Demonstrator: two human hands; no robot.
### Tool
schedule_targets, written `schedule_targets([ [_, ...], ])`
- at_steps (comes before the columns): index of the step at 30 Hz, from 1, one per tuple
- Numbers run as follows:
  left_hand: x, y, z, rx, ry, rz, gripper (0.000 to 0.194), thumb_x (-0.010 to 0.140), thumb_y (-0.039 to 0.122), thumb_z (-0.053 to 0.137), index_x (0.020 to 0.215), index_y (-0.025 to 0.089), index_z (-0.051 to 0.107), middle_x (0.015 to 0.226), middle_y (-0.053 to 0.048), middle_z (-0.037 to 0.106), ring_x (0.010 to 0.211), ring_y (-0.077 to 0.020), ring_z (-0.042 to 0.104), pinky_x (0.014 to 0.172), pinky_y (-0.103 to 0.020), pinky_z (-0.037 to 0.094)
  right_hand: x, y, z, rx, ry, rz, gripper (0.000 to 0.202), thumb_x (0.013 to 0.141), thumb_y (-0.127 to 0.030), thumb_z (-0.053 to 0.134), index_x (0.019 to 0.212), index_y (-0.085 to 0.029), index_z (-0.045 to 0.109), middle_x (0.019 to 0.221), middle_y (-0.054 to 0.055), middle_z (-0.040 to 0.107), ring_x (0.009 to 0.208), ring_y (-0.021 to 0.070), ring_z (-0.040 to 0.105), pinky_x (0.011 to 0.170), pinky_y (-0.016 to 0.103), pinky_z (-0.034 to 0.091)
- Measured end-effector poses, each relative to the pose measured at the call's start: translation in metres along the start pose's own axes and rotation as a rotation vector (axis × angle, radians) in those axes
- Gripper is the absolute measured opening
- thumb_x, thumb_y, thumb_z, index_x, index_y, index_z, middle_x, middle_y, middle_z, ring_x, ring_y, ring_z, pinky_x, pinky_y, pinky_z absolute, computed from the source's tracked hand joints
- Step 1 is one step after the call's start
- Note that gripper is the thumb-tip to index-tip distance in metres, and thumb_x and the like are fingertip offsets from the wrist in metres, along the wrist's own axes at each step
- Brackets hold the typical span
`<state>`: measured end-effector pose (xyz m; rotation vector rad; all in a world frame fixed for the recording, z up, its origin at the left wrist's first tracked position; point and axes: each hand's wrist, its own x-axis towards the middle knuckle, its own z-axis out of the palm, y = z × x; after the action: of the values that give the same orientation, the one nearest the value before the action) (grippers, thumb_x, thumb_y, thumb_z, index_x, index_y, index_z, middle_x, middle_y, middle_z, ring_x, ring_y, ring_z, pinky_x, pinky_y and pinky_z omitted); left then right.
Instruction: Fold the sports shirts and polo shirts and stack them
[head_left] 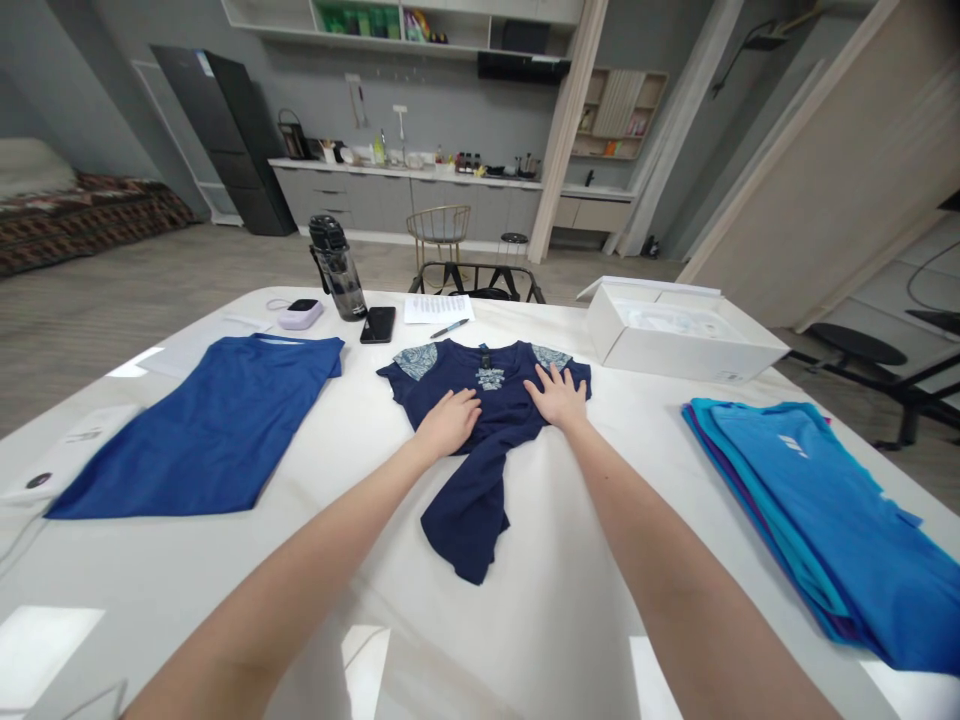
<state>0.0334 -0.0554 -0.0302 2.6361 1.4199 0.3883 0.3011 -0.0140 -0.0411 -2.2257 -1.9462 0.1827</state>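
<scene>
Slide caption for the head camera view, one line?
Left hand and right hand on a navy top, with a blue garment, stacked clothes and a white box nearby.

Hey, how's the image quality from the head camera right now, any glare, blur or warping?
Head view: bright sunlit patches wash out parts of the white table, mostly along its near edge; soft, faint shadows beside the arms; wide-angle stretch tilts the tall dark refrigerator; the navy short-sleeved top looks reasonably sharp, the background kitchen softer.
</scene>
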Motion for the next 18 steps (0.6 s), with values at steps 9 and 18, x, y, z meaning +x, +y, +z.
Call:
schedule_targets([
  [9,-0.026,0.019,0.009,0.042,-0.046,0.099,0.055,0.106,0.052,0.024,0.154,0.031,0.041,0.162,-0.002,0.036,0.151,-0.0223,0.029,0.125,-0.046,0.021,-0.034,-0.013,-0.02,0.148,0.314,-0.09,0.051,0.103,-0.049,0.032,0.13,-0.022,0.065,0.142,0.012,0.057,0.137,0.028,0.04,0.12,0.059,0.01],
  [18,-0.025,0.019,0.014,0.084,-0.069,0.094,0.058,0.105,0.052,0.021,0.157,0.029,0.036,0.164,-0.004,0.032,0.153,-0.023,0.025,0.125,-0.048,0.018,-0.137,-0.046,-0.031,0.349,0.094,-0.565,0.048,0.083,-0.02,0.054,0.13,-0.023,0.063,0.13,0.007,0.066,0.123,0.0239,0.053,0.11,0.042,0.032],
])
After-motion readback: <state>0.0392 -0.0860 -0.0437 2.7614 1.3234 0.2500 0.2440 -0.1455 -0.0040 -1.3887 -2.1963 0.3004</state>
